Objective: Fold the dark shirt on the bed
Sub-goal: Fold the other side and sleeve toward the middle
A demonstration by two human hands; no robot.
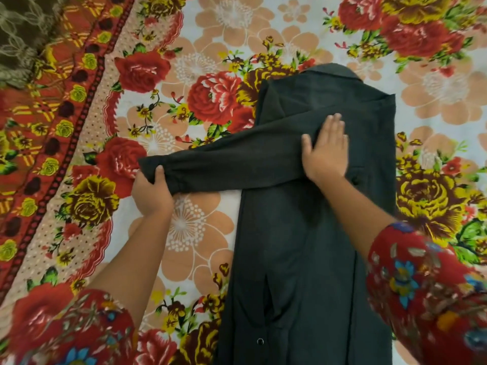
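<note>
The dark shirt [303, 246] lies lengthwise on the bed, right of the frame's centre. Its collar [332, 72] points to the top of the frame and its hem runs off the bottom edge. One long shirt sleeve [224, 159] stretches from the chest out to the left, across the body's left edge and over the floral bedsheet [184, 61].

My left hand [151, 192] grips the cuff end of that sleeve, thumb on top and fingers curled under the cloth. My right hand [326, 151] lies flat on the chest where the sleeve starts, fingers straight and together, pressing the fabric down. A small button [260, 341] shows near the bottom of the shirt, and a slit opens in the cloth just above it.

My forearms come in from the lower corners, and my own red flowered sleeves [427, 293] fill both of them. My right forearm crosses over the shirt's right side.

The shirt's right edge runs straight, with sheet showing beyond it to the frame's right edge. Left of the shirt, below the stretched sleeve, the sheet lies flat between my left arm and the body of the shirt. Further left a red patterned border [52, 114] runs diagonally, and a brown printed cloth [23, 35] sits in the upper left corner, well apart from the shirt.
</note>
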